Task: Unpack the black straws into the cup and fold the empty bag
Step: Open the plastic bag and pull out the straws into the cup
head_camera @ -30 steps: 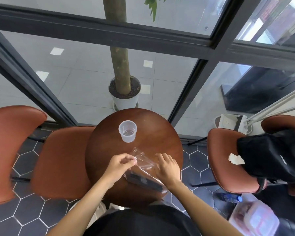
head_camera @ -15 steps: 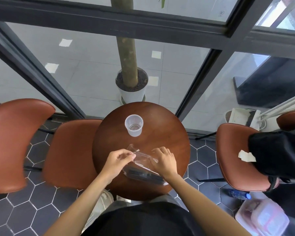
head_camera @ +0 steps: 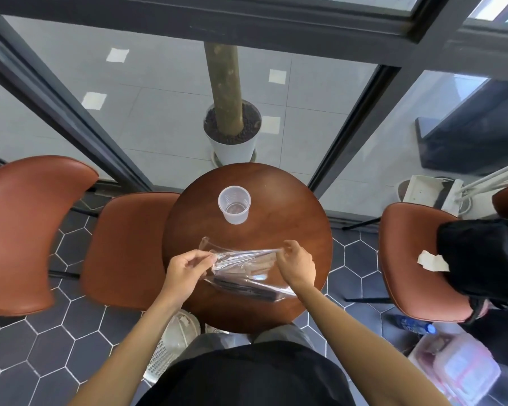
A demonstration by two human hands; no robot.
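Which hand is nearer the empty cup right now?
Right hand, slightly. It grips the bag below-right of the cup; the left hand grips it farther down-left.

Café-style seating area beside floor-to-ceiling windows: a small round wooden table, brown leather-look chairs along its left and right edges, dark hexagonal floor tiles, and a potted tree behind the glass.

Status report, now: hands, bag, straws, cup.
Left hand and right hand pinch the clear bag, stretching its mouth. Black straws inside. Cup upright, empty. Nothing in the way.
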